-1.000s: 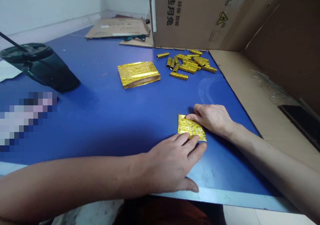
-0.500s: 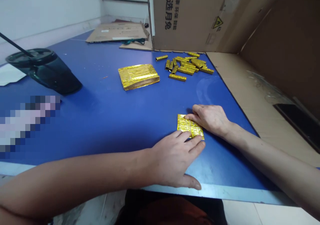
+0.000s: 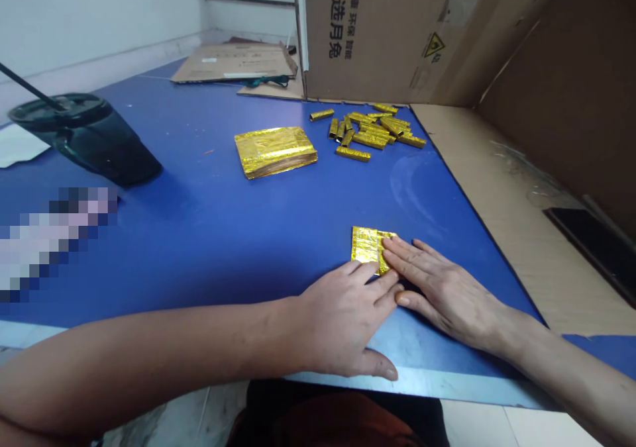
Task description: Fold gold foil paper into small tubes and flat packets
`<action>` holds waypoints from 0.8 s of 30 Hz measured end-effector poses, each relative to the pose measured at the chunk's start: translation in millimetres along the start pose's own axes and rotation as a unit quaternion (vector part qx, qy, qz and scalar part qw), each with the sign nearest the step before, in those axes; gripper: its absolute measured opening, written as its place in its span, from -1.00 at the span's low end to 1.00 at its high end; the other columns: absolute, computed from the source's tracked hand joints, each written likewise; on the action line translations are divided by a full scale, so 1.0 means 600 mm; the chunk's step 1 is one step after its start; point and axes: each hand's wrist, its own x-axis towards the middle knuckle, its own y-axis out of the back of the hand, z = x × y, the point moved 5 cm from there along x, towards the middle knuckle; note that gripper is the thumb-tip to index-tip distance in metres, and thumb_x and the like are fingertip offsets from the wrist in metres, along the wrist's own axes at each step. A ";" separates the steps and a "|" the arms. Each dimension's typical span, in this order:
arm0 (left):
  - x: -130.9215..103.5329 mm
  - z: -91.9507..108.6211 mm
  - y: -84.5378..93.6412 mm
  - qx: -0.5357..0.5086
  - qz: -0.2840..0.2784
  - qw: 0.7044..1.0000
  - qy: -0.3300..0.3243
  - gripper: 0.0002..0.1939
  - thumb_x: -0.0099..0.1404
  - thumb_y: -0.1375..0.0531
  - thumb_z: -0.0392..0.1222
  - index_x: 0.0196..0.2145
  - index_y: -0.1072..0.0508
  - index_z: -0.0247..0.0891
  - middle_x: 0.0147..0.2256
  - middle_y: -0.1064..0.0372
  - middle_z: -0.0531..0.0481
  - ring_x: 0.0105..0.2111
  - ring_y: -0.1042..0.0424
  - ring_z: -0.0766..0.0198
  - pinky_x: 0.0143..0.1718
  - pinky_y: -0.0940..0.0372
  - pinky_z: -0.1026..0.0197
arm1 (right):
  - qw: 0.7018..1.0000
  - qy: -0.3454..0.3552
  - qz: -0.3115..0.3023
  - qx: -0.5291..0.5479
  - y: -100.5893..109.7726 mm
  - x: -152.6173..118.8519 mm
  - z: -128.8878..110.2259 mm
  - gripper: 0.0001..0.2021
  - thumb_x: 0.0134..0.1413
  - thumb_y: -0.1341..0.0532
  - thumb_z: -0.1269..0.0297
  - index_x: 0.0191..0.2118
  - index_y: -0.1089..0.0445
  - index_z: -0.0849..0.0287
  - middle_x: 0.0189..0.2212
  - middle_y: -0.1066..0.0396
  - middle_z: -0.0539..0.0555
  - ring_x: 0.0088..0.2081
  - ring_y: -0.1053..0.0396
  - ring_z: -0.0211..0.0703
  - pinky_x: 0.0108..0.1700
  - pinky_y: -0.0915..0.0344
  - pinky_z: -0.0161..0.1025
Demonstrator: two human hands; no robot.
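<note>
A small sheet of gold foil paper (image 3: 365, 243) lies on the blue table near its front edge, with its right part folded over. My left hand (image 3: 342, 321) rests flat on the sheet's near edge, fingers stretched out and thumb apart. From the right, my right hand (image 3: 442, 281) lies with its extended fingers pressing on the folded right part, its thumb close to the left fingertips. Both hands hide parts of the sheet. Farther back sits a stack of gold foil paper (image 3: 275, 150). Several folded gold foil pieces (image 3: 370, 132) form a loose pile to its right.
A dark cup with a straw (image 3: 94, 136) stands at the left, beside a pixelated patch. Flat cardboard (image 3: 233, 61) lies at the back. A large cardboard box wall (image 3: 387, 36) rises behind the pile. At the right is a black flat object (image 3: 596, 251).
My right hand has uncurled from the sheet's far right edge and swung nearer, now flat on it. The sheet's right side is folded in. My left hand has hardly moved.
</note>
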 end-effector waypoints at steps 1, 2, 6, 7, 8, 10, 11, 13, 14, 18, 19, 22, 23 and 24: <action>0.000 0.000 0.000 0.004 0.000 1.000 0.001 -0.23 0.04 -0.04 0.32 -0.02 -0.25 -0.40 0.02 -0.19 -0.21 -0.02 -0.16 -0.03 -0.03 -0.03 0.08 | 1.000 -0.013 -0.004 -0.009 -0.004 -0.001 0.004 -0.42 0.15 0.09 0.04 0.10 -0.12 0.47 0.10 -0.10 0.36 0.14 -0.04 0.05 0.07 -0.10 0.13; -0.001 0.001 0.000 0.006 0.000 1.000 0.002 -0.23 0.04 -0.04 0.32 -0.02 -0.25 -0.40 0.03 -0.18 -0.22 -0.01 -0.16 -0.03 -0.02 -0.02 0.08 | 1.000 -0.025 -0.007 -0.015 -0.006 -0.001 0.007 -0.40 0.15 0.10 0.03 0.11 -0.10 0.47 0.11 -0.08 0.36 0.15 -0.02 0.05 0.07 -0.09 0.12; -0.002 0.002 -0.001 0.009 -0.008 1.000 0.006 -0.23 0.05 -0.03 0.32 0.00 -0.24 -0.40 0.07 -0.14 -0.21 0.00 -0.15 -0.02 -0.01 0.00 0.08 | 0.997 -0.068 -0.029 -0.024 -0.008 -0.001 0.015 -0.34 0.12 0.11 -0.04 0.14 -0.05 0.44 0.14 0.00 0.33 0.17 0.04 0.04 0.10 -0.05 0.09; -0.002 0.002 -0.001 0.008 -0.008 1.000 0.006 -0.23 0.06 -0.02 0.32 0.00 -0.23 -0.40 0.07 -0.13 -0.22 0.00 -0.14 -0.02 -0.01 0.00 0.08 | 0.996 -0.077 -0.034 -0.026 -0.008 -0.002 0.017 -0.35 0.12 0.11 -0.05 0.16 -0.04 0.40 0.15 0.01 0.30 0.17 0.05 0.03 0.11 -0.03 0.10; -0.002 0.002 -0.001 0.006 -0.008 1.000 0.008 -0.22 0.06 -0.02 0.32 0.02 -0.22 -0.40 0.07 -0.14 -0.22 0.00 -0.14 -0.02 0.00 0.01 0.07 | 0.995 -0.083 -0.038 -0.028 -0.007 -0.002 0.019 -0.37 0.12 0.11 -0.04 0.17 -0.02 0.34 0.16 0.01 0.26 0.18 0.05 0.03 0.11 0.00 0.13; -0.002 0.002 -0.001 -0.002 -0.008 1.000 0.011 -0.20 0.05 -0.02 0.32 0.05 -0.18 -0.40 0.05 -0.16 -0.22 -0.01 -0.15 -0.02 0.00 0.01 0.06 | 0.994 -0.092 -0.040 -0.037 -0.005 -0.002 0.024 -0.43 0.14 0.11 -0.01 0.18 0.00 0.22 0.17 0.00 0.17 0.18 0.06 0.03 0.11 0.04 0.18; -0.002 0.001 -0.002 -0.006 -0.009 1.000 0.011 -0.19 0.05 -0.03 0.31 0.06 -0.16 -0.41 0.03 -0.19 -0.22 -0.02 -0.16 -0.01 -0.01 0.01 0.05 | 0.994 -0.098 -0.039 -0.043 -0.004 -0.001 0.026 -0.45 0.14 0.11 -0.01 0.18 0.00 0.17 0.17 -0.01 0.13 0.18 0.06 0.04 0.11 0.07 0.21; -0.002 0.001 -0.002 -0.015 -0.016 1.000 0.013 -0.19 0.06 -0.05 0.29 0.07 -0.14 -0.42 -0.02 -0.23 -0.21 -0.04 -0.17 0.01 -0.02 -0.01 0.06 | 0.991 -0.114 -0.038 -0.057 -0.005 0.002 0.030 -0.45 0.14 0.11 -0.02 0.18 -0.02 0.14 0.16 -0.02 0.10 0.18 0.06 0.06 0.10 0.09 0.25; -0.002 0.001 -0.002 -0.018 -0.017 1.000 0.015 -0.19 0.06 -0.05 0.28 0.08 -0.13 -0.42 -0.04 -0.25 -0.21 -0.05 -0.18 0.01 -0.03 -0.02 0.07 | 0.989 -0.125 -0.038 -0.063 -0.006 0.005 0.032 -0.44 0.13 0.11 -0.03 0.17 -0.03 0.15 0.16 -0.03 0.11 0.18 0.05 0.08 0.10 0.11 0.26; -0.002 0.001 -0.002 -0.021 -0.021 0.999 0.021 -0.19 0.05 -0.06 0.28 0.08 -0.12 -0.41 -0.03 -0.24 -0.18 -0.05 -0.17 0.01 -0.05 -0.04 0.07 | 0.985 -0.153 -0.035 -0.069 -0.004 0.017 0.040 -0.42 0.13 0.13 -0.04 0.16 -0.06 0.22 0.16 -0.03 0.15 0.17 0.05 0.11 0.10 0.16 0.30; -0.002 0.001 -0.002 -0.019 -0.020 0.999 0.021 -0.19 0.06 -0.06 0.28 0.08 -0.12 -0.41 -0.02 -0.23 -0.18 -0.05 -0.16 0.01 -0.05 -0.04 0.07 | 0.986 -0.154 -0.034 -0.060 -0.002 0.019 0.040 -0.43 0.14 0.14 -0.03 0.16 -0.06 0.23 0.16 -0.03 0.16 0.18 0.06 0.10 0.10 0.16 0.30; -0.002 0.001 0.000 -0.017 -0.015 1.000 0.021 -0.22 0.07 -0.05 0.27 0.05 -0.15 -0.41 -0.04 -0.24 -0.18 -0.07 -0.17 0.01 -0.05 -0.05 0.07 | 0.992 -0.123 -0.025 -0.004 0.008 0.023 0.034 -0.45 0.15 0.14 -0.01 0.17 -0.03 0.21 0.16 -0.02 0.19 0.20 0.13 0.05 0.11 0.16 0.27; -0.002 0.001 0.001 -0.017 -0.012 1.000 0.019 -0.24 0.07 -0.05 0.26 0.03 -0.18 -0.41 -0.06 -0.26 -0.17 -0.07 -0.17 0.01 -0.04 -0.05 0.07 | 0.995 -0.099 -0.019 0.020 0.011 0.024 0.028 -0.45 0.15 0.13 0.00 0.18 -0.01 0.20 0.17 -0.01 0.19 0.20 0.14 0.04 0.12 0.17 0.25; -0.003 0.002 0.002 -0.018 -0.009 1.000 0.017 -0.27 0.07 -0.06 0.26 0.00 -0.21 -0.41 -0.08 -0.26 -0.17 -0.07 -0.17 0.01 -0.03 -0.04 0.07 | 0.997 -0.069 -0.016 0.044 0.013 0.026 0.021 -0.44 0.15 0.12 0.00 0.19 0.01 0.19 0.17 0.01 0.20 0.20 0.14 0.03 0.13 0.19 0.24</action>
